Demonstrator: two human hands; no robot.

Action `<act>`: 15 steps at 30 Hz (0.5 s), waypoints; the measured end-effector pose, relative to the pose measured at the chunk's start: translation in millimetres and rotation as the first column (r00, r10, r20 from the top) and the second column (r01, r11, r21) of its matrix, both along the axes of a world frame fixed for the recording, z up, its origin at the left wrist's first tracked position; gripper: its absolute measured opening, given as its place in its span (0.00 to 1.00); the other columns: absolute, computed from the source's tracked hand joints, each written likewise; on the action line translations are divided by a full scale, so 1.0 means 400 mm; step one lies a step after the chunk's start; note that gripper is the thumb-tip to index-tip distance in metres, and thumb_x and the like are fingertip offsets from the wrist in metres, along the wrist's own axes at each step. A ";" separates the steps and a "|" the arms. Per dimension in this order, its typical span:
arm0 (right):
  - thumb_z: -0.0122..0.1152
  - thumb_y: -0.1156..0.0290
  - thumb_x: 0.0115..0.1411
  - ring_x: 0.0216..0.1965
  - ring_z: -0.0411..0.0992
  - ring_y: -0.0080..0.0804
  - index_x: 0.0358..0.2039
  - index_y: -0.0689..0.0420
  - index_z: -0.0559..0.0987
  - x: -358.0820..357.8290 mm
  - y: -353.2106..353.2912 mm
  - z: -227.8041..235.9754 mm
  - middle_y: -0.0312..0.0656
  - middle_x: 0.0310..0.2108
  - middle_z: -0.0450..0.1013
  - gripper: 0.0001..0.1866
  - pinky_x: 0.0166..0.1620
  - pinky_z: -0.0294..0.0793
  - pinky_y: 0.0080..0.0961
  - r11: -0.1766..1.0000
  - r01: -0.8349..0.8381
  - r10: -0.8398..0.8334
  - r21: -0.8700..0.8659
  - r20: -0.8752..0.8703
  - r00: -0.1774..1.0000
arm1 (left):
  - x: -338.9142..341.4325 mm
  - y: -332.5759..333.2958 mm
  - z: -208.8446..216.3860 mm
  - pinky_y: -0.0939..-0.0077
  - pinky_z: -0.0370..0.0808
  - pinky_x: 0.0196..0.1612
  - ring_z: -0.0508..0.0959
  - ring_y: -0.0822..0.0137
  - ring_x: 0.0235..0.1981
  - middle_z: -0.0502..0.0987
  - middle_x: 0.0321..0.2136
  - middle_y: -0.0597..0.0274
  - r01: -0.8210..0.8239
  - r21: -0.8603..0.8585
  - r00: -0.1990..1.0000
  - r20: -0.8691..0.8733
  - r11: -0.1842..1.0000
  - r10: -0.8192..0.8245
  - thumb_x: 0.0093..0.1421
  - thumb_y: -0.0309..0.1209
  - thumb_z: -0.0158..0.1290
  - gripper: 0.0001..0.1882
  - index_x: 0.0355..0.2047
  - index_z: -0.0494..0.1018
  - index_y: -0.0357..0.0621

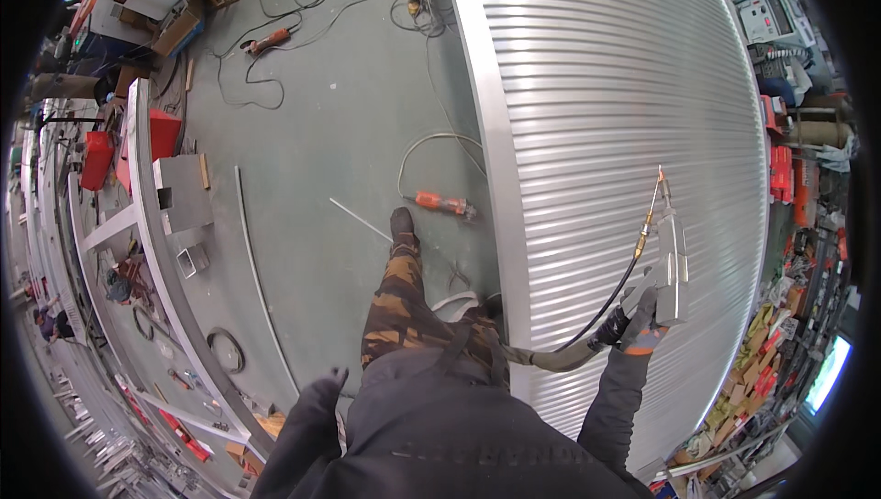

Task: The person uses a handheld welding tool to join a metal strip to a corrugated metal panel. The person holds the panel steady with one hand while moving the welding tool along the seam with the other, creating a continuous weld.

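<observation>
My right hand (pixel 641 323), in a grey glove with an orange cuff, is closed around the handle of a handheld welding gun (pixel 673 251). The gun has a boxy silver body, a thin nozzle pointing away from me, and a brass fitting on a black hose (pixel 601 311). It is over a ribbed, shiny metal panel (pixel 587 123) with a flat metal frame bar (pixel 498 123) along its left edge. A thick sheathed cable (pixel 560 358) runs from the grip back past my waist. My left hand (pixel 336 378) hangs low at my left side, dark-gloved, its fingers mostly hidden.
An orange angle grinder (pixel 442 203) lies on the floor by my boot (pixel 402 222), with pliers (pixel 458 275) nearby. Farther off are another orange power tool (pixel 268 41) and tangled cords. A long metal strip (pixel 252 260) and a metal frame (pixel 147 187) stretch along the left.
</observation>
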State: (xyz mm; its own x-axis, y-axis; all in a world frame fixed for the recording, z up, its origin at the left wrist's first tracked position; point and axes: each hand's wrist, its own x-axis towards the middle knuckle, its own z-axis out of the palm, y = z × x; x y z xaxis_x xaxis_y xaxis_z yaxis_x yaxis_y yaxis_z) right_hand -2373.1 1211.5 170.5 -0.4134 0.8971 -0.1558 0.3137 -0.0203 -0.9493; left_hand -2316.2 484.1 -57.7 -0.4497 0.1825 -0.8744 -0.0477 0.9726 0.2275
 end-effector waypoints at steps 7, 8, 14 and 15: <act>0.66 0.64 0.67 0.33 0.77 0.28 0.55 0.60 0.74 -0.071 0.001 0.003 0.42 0.36 0.79 0.20 0.33 0.75 0.23 0.990 -0.108 0.108 0.090 0.007 0.994 | -1.083 0.561 0.068 0.73 0.74 0.47 0.78 0.67 0.43 0.81 0.44 0.55 -0.677 0.550 0.636 0.106 0.488 0.764 0.64 0.64 0.53 0.45 0.61 0.69 0.31; 0.66 0.65 0.67 0.34 0.77 0.27 0.55 0.60 0.74 -0.134 -0.030 0.043 0.41 0.37 0.79 0.20 0.33 0.75 0.23 0.990 -0.128 0.128 0.057 0.003 0.992 | -1.193 0.591 0.124 0.73 0.73 0.48 0.77 0.69 0.42 0.81 0.44 0.56 -0.607 0.670 0.605 0.041 0.427 0.795 0.66 0.61 0.53 0.41 0.60 0.71 0.33; 0.66 0.68 0.67 0.35 0.75 0.26 0.56 0.60 0.74 -0.322 -0.025 0.093 0.39 0.38 0.78 0.20 0.34 0.75 0.23 0.995 -0.091 0.086 -0.030 -0.153 0.984 | -1.564 0.768 0.136 0.69 0.74 0.54 0.79 0.63 0.51 0.81 0.50 0.54 -0.398 0.692 0.718 -0.173 0.602 0.674 0.70 0.46 0.56 0.25 0.58 0.75 0.40; 0.66 0.68 0.67 0.35 0.75 0.26 0.56 0.60 0.74 -0.369 -0.011 0.076 0.39 0.38 0.78 0.19 0.34 0.75 0.23 0.992 -0.116 0.120 0.044 -0.109 0.987 | -1.587 0.754 0.098 0.68 0.74 0.56 0.79 0.61 0.52 0.81 0.51 0.52 -0.319 0.664 0.763 -0.244 0.676 0.599 0.70 0.45 0.56 0.24 0.58 0.75 0.41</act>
State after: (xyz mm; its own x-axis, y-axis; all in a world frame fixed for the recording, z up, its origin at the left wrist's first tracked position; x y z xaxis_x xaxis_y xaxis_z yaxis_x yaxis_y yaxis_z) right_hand -2520.7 1206.9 200.8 -0.5297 0.8453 -0.0699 0.2037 0.0468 -0.9779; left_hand -2950.9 785.5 -18.6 -0.8931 0.2287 -0.3873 -0.2187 0.5316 0.8183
